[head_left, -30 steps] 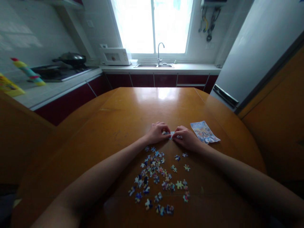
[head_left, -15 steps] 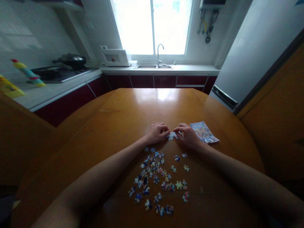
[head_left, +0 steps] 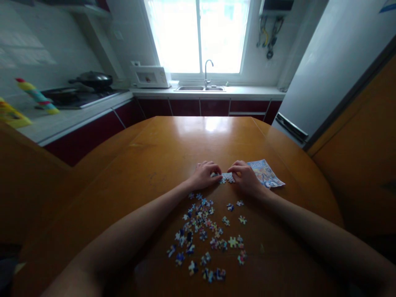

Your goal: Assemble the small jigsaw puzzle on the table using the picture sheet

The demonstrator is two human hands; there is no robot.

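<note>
A joined strip of pale jigsaw puzzle pieces (head_left: 227, 177) lies flat on the wooden table between my two hands. My left hand (head_left: 205, 175) curls over the strip's left end, thumb and fingers closed around the pieces there. At the right end, my right hand (head_left: 244, 176) has its fingers bent down and pinched on the strip's edge; the exact piece under them is hidden. Nearer to me, a spread of loose jigsaw pieces (head_left: 201, 218) lies between my forearms, with a few single pieces (head_left: 242, 220) off to its right.
A printed picture sheet (head_left: 266, 173) lies beside my right hand. The round wooden table (head_left: 148, 148) reaches towards a counter with a sink (head_left: 199, 88). A stove with a black pan (head_left: 94, 79) stands at the left, a fridge (head_left: 328, 70) at the right.
My right hand has shifted slightly to the right, and more of the strip shows between the hands. My left hand stays about where it was. The loose pieces have not moved.
</note>
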